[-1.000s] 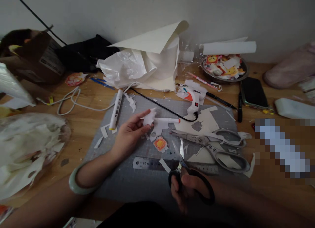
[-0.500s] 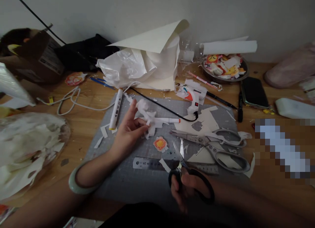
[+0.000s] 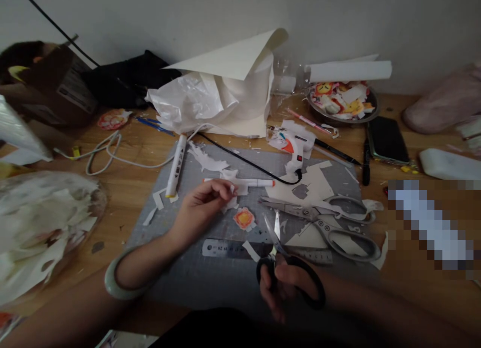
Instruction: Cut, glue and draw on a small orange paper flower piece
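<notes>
My left hand (image 3: 205, 205) is closed in a pinch over the cutting mat (image 3: 180, 268), with a white paper scrap (image 3: 230, 204) at the fingertips. Just behind those fingers lies a white marker (image 3: 259, 183) with orange ends. My right hand (image 3: 280, 285) grips black-handled scissors (image 3: 276, 243), their blades apart and pointing away from me. Between the two hands rests a small orange-and-yellow paper flower cutout (image 3: 244, 218). A steel ruler (image 3: 221, 248) lies flat, partly behind the scissors. Beyond my left hand sits a torn strip of white paper (image 3: 208, 158).
Large grey scissors (image 3: 323, 223) lie on cut paper at right. Behind them are a hot glue gun (image 3: 295, 152) with a black cord, a phone (image 3: 389, 140) and a metal bowl (image 3: 370, 115) of paper pieces. A bag of scraps (image 3: 45, 228) is at left.
A bundle of white paper has left my left hand and lies on the mat. The raised index finger has come down to the other fingers. My right hand has hardly moved.
</notes>
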`<control>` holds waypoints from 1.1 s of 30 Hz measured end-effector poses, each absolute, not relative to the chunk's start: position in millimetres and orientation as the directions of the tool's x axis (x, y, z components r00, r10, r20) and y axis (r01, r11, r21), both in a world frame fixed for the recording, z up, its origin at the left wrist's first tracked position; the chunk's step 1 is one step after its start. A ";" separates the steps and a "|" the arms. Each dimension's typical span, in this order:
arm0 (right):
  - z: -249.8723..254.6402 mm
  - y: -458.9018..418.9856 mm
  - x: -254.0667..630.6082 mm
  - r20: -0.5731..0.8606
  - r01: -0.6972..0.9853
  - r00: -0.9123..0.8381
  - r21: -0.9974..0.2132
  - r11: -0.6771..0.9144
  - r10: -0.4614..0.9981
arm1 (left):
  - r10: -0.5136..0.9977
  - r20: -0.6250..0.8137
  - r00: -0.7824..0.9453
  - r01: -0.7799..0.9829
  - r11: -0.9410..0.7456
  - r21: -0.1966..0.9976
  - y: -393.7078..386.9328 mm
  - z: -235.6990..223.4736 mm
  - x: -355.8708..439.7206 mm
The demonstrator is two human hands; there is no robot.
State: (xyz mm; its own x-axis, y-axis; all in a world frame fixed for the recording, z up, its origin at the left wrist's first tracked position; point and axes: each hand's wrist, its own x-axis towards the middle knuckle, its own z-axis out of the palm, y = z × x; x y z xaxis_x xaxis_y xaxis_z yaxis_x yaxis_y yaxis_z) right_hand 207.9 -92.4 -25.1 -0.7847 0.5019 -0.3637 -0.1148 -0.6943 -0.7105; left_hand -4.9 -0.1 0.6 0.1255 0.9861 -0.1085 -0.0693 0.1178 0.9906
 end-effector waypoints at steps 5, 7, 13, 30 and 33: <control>-28.6 -92.1 208.0 -0.329 -0.181 -0.809 -0.648 -0.740 0.486 | 0.960 -0.112 0.257 0.024 0.110 0.994 -5.7 3.2 -4.4; -34.9 -93.9 209.3 -0.304 -0.202 -0.830 -0.616 -0.761 0.467 | 0.960 -0.128 0.250 0.054 0.119 0.991 -6.0 4.0 -3.3; -50.0 -98.4 212.5 -0.129 -0.336 -0.883 -0.500 -0.798 0.452 | 0.954 -0.131 0.271 0.108 0.105 0.989 -7.4 7.5 -1.7; -12.0 -84.2 213.0 -0.407 -0.141 -0.785 -0.616 -0.775 0.467 | 0.915 -0.088 0.393 0.008 0.092 0.996 -5.7 4.0 -1.6; -11.1 -83.3 213.0 -0.412 -0.116 -0.794 -0.620 -0.776 0.447 | 0.918 -0.084 0.387 0.073 0.060 0.996 -5.5 4.7 -2.6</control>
State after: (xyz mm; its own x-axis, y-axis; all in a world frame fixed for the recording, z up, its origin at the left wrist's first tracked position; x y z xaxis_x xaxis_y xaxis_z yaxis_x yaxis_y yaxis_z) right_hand 213.0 -83.3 -11.1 -0.7938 0.4474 -0.4120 -0.1159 -0.7763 -0.6196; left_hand -2.6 -5.5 4.7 0.3871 0.9182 -0.0836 0.0734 0.0597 0.9955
